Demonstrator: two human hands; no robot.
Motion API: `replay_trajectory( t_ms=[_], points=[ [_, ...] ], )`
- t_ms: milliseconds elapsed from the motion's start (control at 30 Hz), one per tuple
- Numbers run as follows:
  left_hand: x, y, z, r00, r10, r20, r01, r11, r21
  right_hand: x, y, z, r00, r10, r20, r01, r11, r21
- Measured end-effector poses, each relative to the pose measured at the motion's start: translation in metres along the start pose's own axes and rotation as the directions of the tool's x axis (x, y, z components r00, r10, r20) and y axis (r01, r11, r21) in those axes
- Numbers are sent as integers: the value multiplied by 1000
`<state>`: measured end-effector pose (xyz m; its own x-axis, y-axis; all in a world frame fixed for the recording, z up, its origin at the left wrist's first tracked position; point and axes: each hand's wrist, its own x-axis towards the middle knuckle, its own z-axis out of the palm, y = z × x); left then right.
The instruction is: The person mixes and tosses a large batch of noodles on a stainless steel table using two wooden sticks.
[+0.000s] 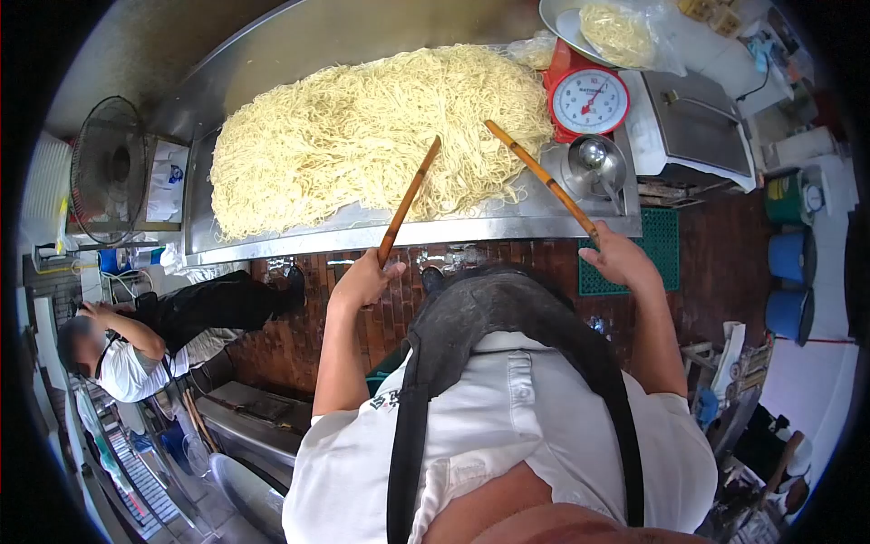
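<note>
A long heap of pale yellow noodles (362,136) covers most of a metal tray-like counter (335,238). My left hand (365,277) is closed around the lower end of a bamboo stick (410,199), whose tip lies over the noodles. In my right hand (622,257) is a second bamboo stick (544,177), slanting up and left, its tip over the noodles' right part. Both hands are just off the counter's front edge.
A red dial scale (589,100) holds a pan with bagged noodles (616,34). Near it sits a metal bowl with a ladle (594,168). A fan (109,170) stands at left. Another person (131,363) is at lower left. Blue buckets (787,313) are at right.
</note>
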<state>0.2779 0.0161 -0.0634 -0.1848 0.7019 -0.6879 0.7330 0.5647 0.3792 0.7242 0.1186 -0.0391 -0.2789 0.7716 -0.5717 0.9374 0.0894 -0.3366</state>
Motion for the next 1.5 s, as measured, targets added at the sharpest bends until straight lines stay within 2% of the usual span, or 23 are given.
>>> replay_trajectory(
  t_ms=[300,900,1300,1500],
  points=[
    [-4,7,-4,1000,-3,-13,4,999,32,5,6,6,999,-42,-10,42,999,17],
    [-7,19,-12,999,-34,10,34,999,21,10,-5,-5,997,34,75,-34,999,-10],
    [-5,22,-14,997,-61,43,63,998,-26,12,-5,-2,998,3,56,-4,1000,23],
    [-10,30,-19,997,-70,44,71,997,-12,16,1,4,999,-41,-6,41,999,13]
  ],
)
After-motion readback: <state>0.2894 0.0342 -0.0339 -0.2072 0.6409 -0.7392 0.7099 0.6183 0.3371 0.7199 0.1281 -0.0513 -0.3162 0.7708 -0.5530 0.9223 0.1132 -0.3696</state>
